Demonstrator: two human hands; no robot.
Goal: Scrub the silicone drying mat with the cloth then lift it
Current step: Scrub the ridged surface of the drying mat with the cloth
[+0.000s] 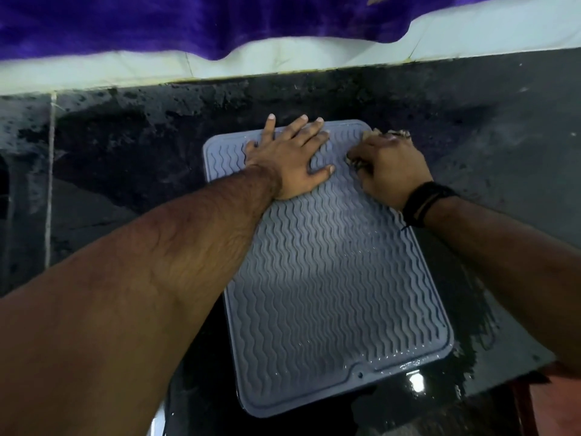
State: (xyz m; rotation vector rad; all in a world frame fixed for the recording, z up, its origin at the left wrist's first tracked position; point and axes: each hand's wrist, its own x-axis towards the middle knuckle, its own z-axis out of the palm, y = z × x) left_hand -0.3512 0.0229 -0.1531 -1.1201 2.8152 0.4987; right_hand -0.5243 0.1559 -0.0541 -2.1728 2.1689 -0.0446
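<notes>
The grey silicone drying mat [330, 278] with wavy ridges lies flat on the dark, wet surface [125, 152], running from the upper middle of the frame down to the lower middle, its drain notch at the bottom edge. At the mat's top right corner the right hand [388, 165] has its fingers curled round a pale cloth [394, 132], of which only scraps show past the knuckles. The left hand [290, 155] lies flat with fingers spread on the mat's top left part, pinning it down. A dark band [424, 202] circles the right wrist. A purple fabric [188, 23] hangs across the top of the frame. To scrub well, the flat hand should hold firm while the cloth follows the ridges, since wet silicone probably slides.
</notes>
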